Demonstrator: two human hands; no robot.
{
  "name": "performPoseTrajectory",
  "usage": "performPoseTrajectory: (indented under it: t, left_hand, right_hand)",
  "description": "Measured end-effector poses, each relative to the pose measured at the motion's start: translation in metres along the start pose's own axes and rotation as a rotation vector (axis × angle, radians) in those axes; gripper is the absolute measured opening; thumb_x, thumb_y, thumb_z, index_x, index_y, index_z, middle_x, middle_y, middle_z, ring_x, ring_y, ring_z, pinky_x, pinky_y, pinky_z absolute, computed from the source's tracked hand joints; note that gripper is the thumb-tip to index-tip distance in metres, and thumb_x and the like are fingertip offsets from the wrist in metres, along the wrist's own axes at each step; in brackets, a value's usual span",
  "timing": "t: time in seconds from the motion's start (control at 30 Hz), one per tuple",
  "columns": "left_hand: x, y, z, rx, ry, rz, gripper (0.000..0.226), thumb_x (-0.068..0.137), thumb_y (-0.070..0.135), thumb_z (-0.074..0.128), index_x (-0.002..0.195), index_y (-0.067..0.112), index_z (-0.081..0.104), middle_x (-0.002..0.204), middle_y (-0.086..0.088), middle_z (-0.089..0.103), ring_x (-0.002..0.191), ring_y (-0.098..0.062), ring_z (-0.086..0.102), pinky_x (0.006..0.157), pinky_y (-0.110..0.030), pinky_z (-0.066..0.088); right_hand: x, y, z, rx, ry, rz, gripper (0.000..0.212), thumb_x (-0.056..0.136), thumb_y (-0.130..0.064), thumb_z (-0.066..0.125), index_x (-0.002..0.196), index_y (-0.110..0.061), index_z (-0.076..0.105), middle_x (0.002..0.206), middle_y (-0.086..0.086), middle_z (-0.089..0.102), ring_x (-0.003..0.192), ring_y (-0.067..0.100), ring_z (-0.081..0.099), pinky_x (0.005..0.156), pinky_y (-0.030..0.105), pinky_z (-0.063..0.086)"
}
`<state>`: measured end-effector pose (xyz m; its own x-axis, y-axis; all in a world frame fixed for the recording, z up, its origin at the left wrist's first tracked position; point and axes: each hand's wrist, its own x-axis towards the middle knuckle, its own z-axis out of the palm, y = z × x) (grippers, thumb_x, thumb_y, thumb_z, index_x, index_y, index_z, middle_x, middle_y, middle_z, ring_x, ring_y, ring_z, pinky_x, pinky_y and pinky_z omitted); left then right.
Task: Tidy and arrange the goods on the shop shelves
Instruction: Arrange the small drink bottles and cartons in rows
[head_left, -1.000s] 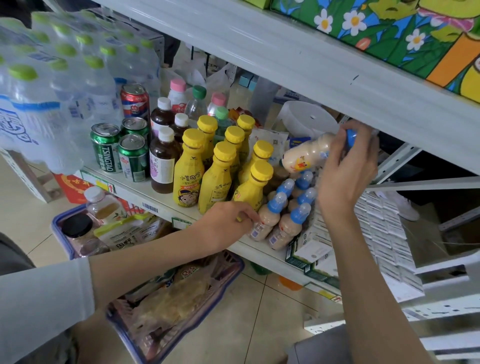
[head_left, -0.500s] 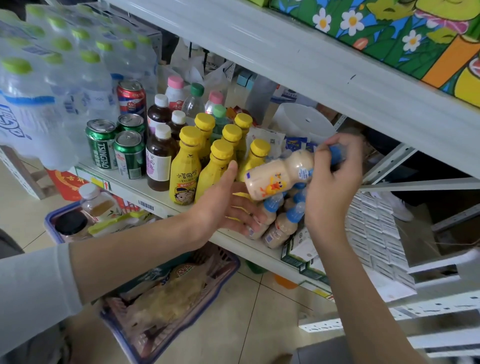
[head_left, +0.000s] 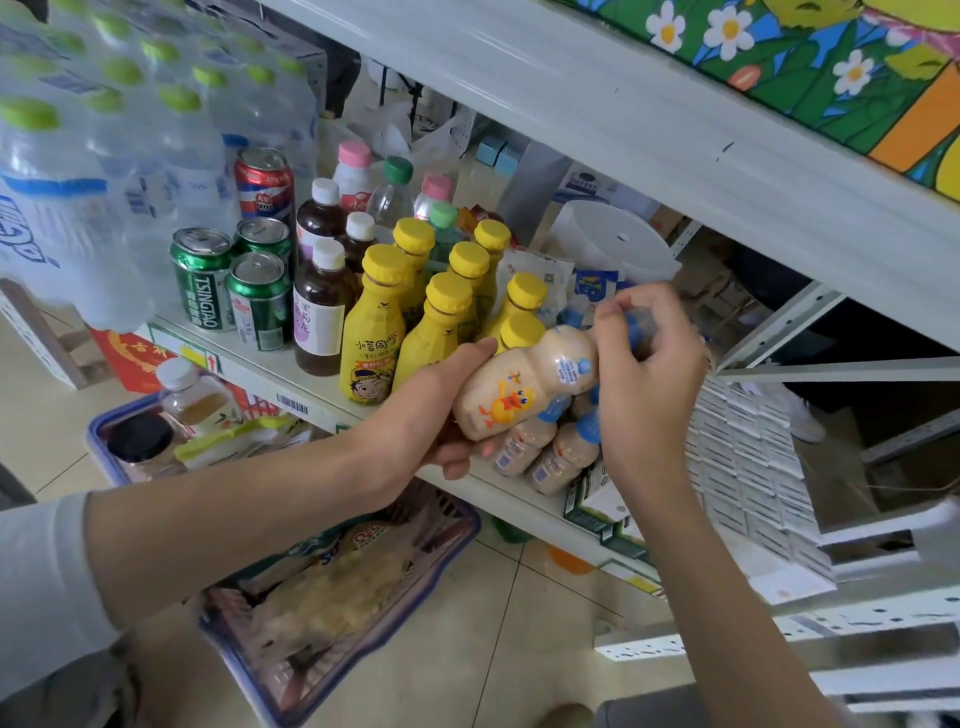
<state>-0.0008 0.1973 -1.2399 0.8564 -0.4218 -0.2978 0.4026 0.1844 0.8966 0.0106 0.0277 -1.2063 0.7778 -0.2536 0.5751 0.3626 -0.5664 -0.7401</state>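
Note:
A cream milk-drink bottle (head_left: 519, 387) with a yellow duck print and a blue cap lies tilted between both hands, above the shelf. My left hand (head_left: 431, 410) cups its base from below, thumb along the side. My right hand (head_left: 644, 358) grips its blue-capped neck. Below it, more small cream bottles with blue caps (head_left: 550, 452) lean at the front of the white shelf (head_left: 291, 384). Several yellow bottles (head_left: 374, 338) stand just to the left.
Green cans (head_left: 202, 280), a red can (head_left: 262, 184) and dark bottles with white caps (head_left: 319, 312) fill the shelf's left. Shrink-wrapped water bottles (head_left: 104, 156) loom at far left. Blue baskets (head_left: 332, 613) of goods sit on the floor below. The upper shelf board (head_left: 649, 135) hangs overhead.
My right hand brought the cream bottle down from under the upper shelf toward me. My left hand left the shelf edge and came up under the bottle's base.

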Motion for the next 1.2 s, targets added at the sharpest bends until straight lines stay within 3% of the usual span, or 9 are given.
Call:
performPoseTrajectory:
  t: [0.2, 0.33, 0.47, 0.63, 0.8, 0.87, 0.93, 1.07, 1.2]
  left_hand:
    - [-0.003, -0.004, -0.003, 0.051, 0.043, 0.258, 0.052, 0.104, 0.046, 0.045, 0.119, -0.002, 0.058, 0.074, -0.02, 0.058, 0.048, -0.024, 0.042, 0.054, -0.038, 0.052]
    - [-0.009, -0.01, 0.0, 0.251, 0.013, 0.358, 0.038, 0.097, 0.039, 0.063, 0.127, 0.018, 0.053, 0.09, -0.009, 0.056, 0.063, -0.019, 0.056, 0.062, -0.042, 0.059]
    - [-0.009, -0.023, -0.006, 0.542, 0.05, 0.507, 0.057, 0.088, 0.034, 0.075, 0.136, 0.034, 0.044, 0.117, -0.001, 0.054, 0.087, -0.01, 0.062, 0.067, -0.033, 0.058]
    - [-0.01, -0.032, -0.012, 0.67, 0.148, 0.565, 0.063, 0.082, 0.04, 0.083, 0.132, 0.038, 0.045, 0.122, 0.004, 0.05, 0.104, -0.014, 0.056, 0.08, -0.032, 0.054]
    - [-0.01, -0.03, -0.017, 0.701, 0.267, 0.623, 0.065, 0.074, 0.028, 0.09, 0.124, 0.032, 0.049, 0.117, 0.005, 0.045, 0.105, -0.004, 0.048, 0.081, -0.012, 0.042]
    - [-0.009, -0.03, -0.02, 0.717, 0.306, 0.632, 0.067, 0.072, 0.022, 0.09, 0.123, 0.03, 0.047, 0.115, 0.005, 0.043, 0.103, -0.004, 0.048, 0.078, -0.011, 0.04]
    - [-0.008, -0.032, -0.023, 0.69, 0.313, 0.634, 0.072, 0.072, 0.02, 0.09, 0.123, 0.032, 0.042, 0.115, 0.004, 0.043, 0.099, -0.012, 0.051, 0.077, -0.017, 0.042]
    - [-0.009, -0.029, -0.018, 0.655, 0.284, 0.638, 0.075, 0.078, 0.023, 0.086, 0.129, 0.035, 0.032, 0.112, 0.004, 0.041, 0.087, -0.018, 0.055, 0.066, -0.028, 0.051]
    - [-0.012, -0.024, -0.017, 0.69, 0.233, 0.588, 0.058, 0.089, 0.031, 0.076, 0.129, 0.035, 0.034, 0.111, 0.003, 0.045, 0.077, -0.015, 0.06, 0.066, -0.021, 0.05]
  right_hand:
    - [0.001, -0.008, 0.0, 0.037, 0.055, 0.012, 0.005, 0.096, -0.015, 0.058, 0.091, -0.013, 0.059, 0.073, -0.002, 0.056, 0.065, 0.01, 0.05, 0.059, 0.032, 0.044]
    - [0.005, -0.009, -0.008, 0.028, 0.083, 0.031, 0.008, 0.097, -0.011, 0.058, 0.089, -0.012, 0.06, 0.073, -0.007, 0.053, 0.065, 0.002, 0.048, 0.061, 0.018, 0.04]
    - [0.001, -0.009, -0.017, 0.003, 0.046, 0.068, 0.013, 0.092, -0.011, 0.057, 0.081, -0.007, 0.061, 0.062, -0.011, 0.049, 0.059, -0.001, 0.045, 0.06, 0.016, 0.037]
    - [-0.005, -0.015, -0.022, -0.024, -0.048, 0.065, 0.015, 0.095, -0.01, 0.058, 0.081, -0.009, 0.063, 0.059, -0.015, 0.053, 0.057, -0.001, 0.049, 0.058, 0.014, 0.038]
    - [-0.005, -0.016, -0.019, -0.037, -0.16, 0.185, 0.018, 0.097, -0.029, 0.058, 0.086, -0.019, 0.067, 0.076, -0.006, 0.063, 0.074, 0.013, 0.062, 0.073, 0.05, 0.059]
    - [-0.004, -0.014, -0.018, -0.004, -0.217, 0.208, 0.021, 0.099, -0.036, 0.058, 0.084, -0.023, 0.065, 0.074, -0.003, 0.059, 0.071, 0.022, 0.057, 0.07, 0.048, 0.057]
    - [-0.004, -0.012, -0.017, 0.052, -0.237, 0.21, 0.023, 0.101, -0.037, 0.059, 0.083, -0.024, 0.063, 0.068, -0.008, 0.051, 0.062, 0.015, 0.048, 0.062, 0.038, 0.045]
    - [0.007, -0.015, -0.021, 0.067, -0.112, 0.114, 0.022, 0.101, -0.041, 0.058, 0.087, -0.025, 0.063, 0.071, -0.01, 0.056, 0.066, 0.012, 0.052, 0.063, 0.038, 0.045]
    - [0.035, -0.004, -0.041, 0.061, 0.265, 0.031, 0.015, 0.097, -0.04, 0.057, 0.092, -0.03, 0.067, 0.081, -0.009, 0.067, 0.081, 0.015, 0.064, 0.078, 0.047, 0.056]
